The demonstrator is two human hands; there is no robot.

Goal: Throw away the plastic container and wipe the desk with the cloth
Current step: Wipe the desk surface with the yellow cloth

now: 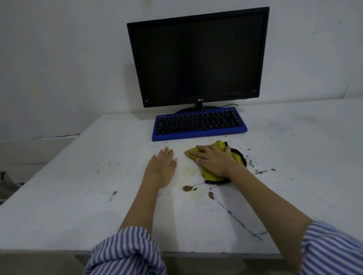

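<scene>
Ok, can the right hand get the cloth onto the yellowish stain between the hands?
Probably yes. The right hand presses flat on the cloth, the stain lies beside it on bare desk, and the left hand rests off to the side.

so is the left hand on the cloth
No, the left hand lies flat on the desk beside the yellow cloth, which the right hand presses down.

Dark monitor [199, 58] behind blue keyboard [199, 125]

The black flat-screen monitor [199, 58] bears the white brand mark "LG" at the middle of its lower bezel.
</scene>
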